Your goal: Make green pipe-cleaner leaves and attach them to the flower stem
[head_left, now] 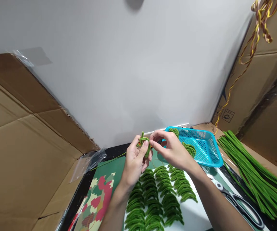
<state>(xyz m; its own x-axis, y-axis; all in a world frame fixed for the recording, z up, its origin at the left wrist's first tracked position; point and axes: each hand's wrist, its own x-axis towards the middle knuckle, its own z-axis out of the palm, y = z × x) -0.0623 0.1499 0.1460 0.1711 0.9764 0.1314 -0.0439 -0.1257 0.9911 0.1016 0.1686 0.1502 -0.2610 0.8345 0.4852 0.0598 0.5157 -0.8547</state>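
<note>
My left hand (133, 158) is closed around a small looped piece of fuzzy green pipe cleaner (147, 151), with a bit of orange showing by the fingers. At its right side, my right hand (171, 146) pinches thumb and forefinger together; what lies between those fingertips is too small to make out. From my left hand a thin green thread (111, 159) runs down to the left. Below both hands, several rows of curved green pipe cleaner pieces (154, 189) lie on a white board (192, 213).
Behind my right hand is a blue perforated basket (213, 150) holding green bundles (189, 149). Long green pipe cleaners (251, 176) and scissors (239, 200) lie at the right. Cardboard walls (27, 144) flank the workspace. A camouflage-patterned sheet (97, 199) lies on the left.
</note>
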